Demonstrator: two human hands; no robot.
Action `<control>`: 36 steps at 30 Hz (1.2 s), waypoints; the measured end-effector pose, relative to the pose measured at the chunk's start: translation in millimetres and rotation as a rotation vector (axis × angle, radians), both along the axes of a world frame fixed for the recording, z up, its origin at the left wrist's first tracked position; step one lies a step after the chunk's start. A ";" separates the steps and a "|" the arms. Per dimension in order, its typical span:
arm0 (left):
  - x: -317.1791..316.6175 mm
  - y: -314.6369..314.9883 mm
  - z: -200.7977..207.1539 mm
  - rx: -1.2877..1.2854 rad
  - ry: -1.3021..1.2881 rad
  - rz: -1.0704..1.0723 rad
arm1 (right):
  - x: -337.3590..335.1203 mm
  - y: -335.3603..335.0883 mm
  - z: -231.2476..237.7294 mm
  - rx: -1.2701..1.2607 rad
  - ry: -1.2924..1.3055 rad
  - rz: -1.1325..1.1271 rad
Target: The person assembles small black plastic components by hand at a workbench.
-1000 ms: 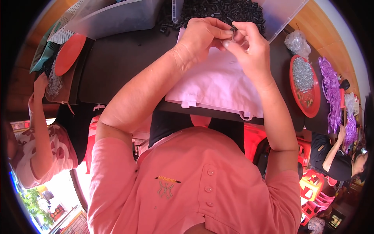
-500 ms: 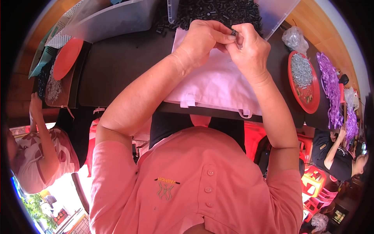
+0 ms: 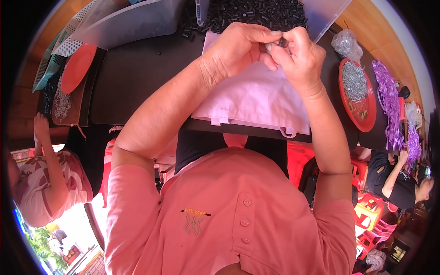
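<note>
Both my hands meet above a pink cloth bag (image 3: 247, 98) that lies flat on the dark table. Between thumb and curled fingers, my right hand (image 3: 302, 62) pinches a small black cylindrical piece (image 3: 283, 42). My left hand (image 3: 238, 50) is closed just beside it, thumb tip against the right fingers; whatever its fingertips hold is hidden. Beyond my hands, many small black pieces (image 3: 256, 13) like this one lie heaped in and around a translucent plastic bin.
Right of the bag is a red plate (image 3: 370, 112) of small silvery metal parts, beside purple ribbons (image 3: 387, 91). A grey translucent bin (image 3: 133, 27) and a red plate (image 3: 79, 68) stand at left. People sit on either side.
My hands have shifted slightly right and turned, with the left thumb now stretched out toward the right fingers. The black piece shows more plainly in the right pinch.
</note>
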State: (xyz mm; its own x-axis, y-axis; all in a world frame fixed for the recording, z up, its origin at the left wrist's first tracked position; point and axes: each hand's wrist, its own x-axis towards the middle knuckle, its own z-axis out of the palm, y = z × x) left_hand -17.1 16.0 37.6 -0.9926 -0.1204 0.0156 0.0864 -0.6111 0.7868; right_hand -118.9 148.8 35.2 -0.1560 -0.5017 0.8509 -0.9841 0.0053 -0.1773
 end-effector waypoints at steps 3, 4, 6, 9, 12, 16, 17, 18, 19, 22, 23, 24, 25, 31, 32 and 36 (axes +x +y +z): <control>4.1 0.7 6.0 -0.333 -0.038 0.173 | 0.0 -6.1 -7.4 0.001 -0.054 0.024; 3.8 0.9 7.3 -0.347 -0.040 0.183 | 1.5 -6.2 -7.8 0.058 -0.255 0.128; 1.8 -2.1 11.3 -0.257 0.015 0.480 | 6.0 -1.5 -3.4 0.130 -0.512 0.260; 24.3 -24.7 56.2 -0.461 0.116 0.688 | 24.6 19.4 29.5 0.273 -0.607 0.414; 44.5 -62.4 113.2 -0.622 0.025 1.029 | 61.8 46.9 95.6 0.536 -0.362 0.736; 65.3 -113.6 118.3 -1.276 -0.090 1.122 | 133.2 71.2 109.9 0.254 -0.269 0.958; 74.8 -105.4 112.1 -1.356 -0.075 1.258 | 136.7 70.3 106.2 0.232 -0.278 1.009; 64.6 -95.3 105.9 -1.399 -0.011 1.363 | 139.4 75.1 108.1 0.225 -0.275 1.000; 45.6 -85.2 91.9 -1.270 0.167 1.268 | 139.4 79.0 107.1 0.223 -0.276 0.991; 29.7 -44.9 46.7 -1.329 0.025 0.875 | 138.2 81.1 106.2 0.180 -0.251 1.059; 31.3 -35.6 36.3 -1.290 0.129 0.739 | 140.3 77.9 105.5 0.160 -0.240 1.109; 35.1 -34.1 30.1 -1.612 0.225 0.729 | 142.1 76.3 106.6 0.143 -0.233 1.151; 26.1 -28.4 17.5 -1.605 0.288 0.707 | 142.7 78.3 108.5 0.136 -0.222 1.162; 0.1 -1.9 -27.4 -1.643 0.123 0.426 | 132.8 101.3 128.6 0.305 -0.390 1.394; -7.4 -0.5 -31.8 -1.644 0.150 0.417 | 124.5 106.5 139.4 0.308 -0.394 1.393; -28.5 5.0 -43.1 -1.702 0.115 0.477 | 77.2 107.3 169.3 1.026 -0.199 1.281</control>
